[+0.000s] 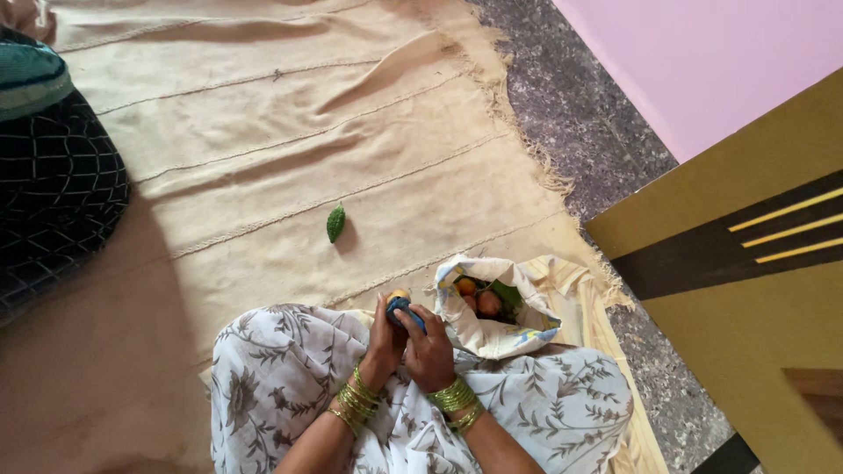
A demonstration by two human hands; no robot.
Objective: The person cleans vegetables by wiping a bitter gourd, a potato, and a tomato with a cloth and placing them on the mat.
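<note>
Left hand: grip closed around a small yellowish item, largely hidden by the fingers; its kind cannot be told. Right hand: grip closed on a blue tool, pressed against that item. Both hands meet above the lap, wrists bent upward, green bangles on each forearm. Just right of the hands, an open cloth bag holds round produce. A green bitter gourd lies apart on the beige mat.
</note>
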